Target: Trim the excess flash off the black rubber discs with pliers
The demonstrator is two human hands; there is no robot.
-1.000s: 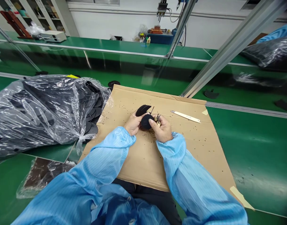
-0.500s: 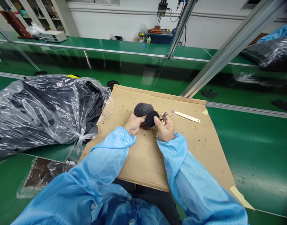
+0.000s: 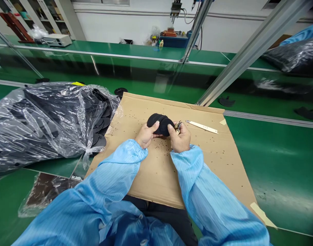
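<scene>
Over the sheet of cardboard (image 3: 158,181), my left hand (image 3: 145,135) is closed on a fanned group of flat, round black discs (image 3: 153,119), its thumb pressing on top. My right hand (image 3: 181,138) pinches the nearest black disc (image 3: 166,127) at its right edge, overlapping the others. That same hand also keeps hold of small cutting pliers (image 3: 178,126), their metal jaws pointing up and away; most of the handles are hidden by the fingers. Tiny black scraps are scattered on the cardboard around both hands.
A cream-handled knife-like tool (image 3: 202,126) lies on the cardboard to the right. On the left, a large clear plastic bag (image 3: 51,123) bulges with black discs. An aluminium post (image 3: 248,54) slants up at the right. Loose black pieces (image 3: 226,101) sit on the green bench behind.
My left thumb has come up onto the discs. The disc in my right hand now lies against the others, and the pliers' jaws have turned more upright.
</scene>
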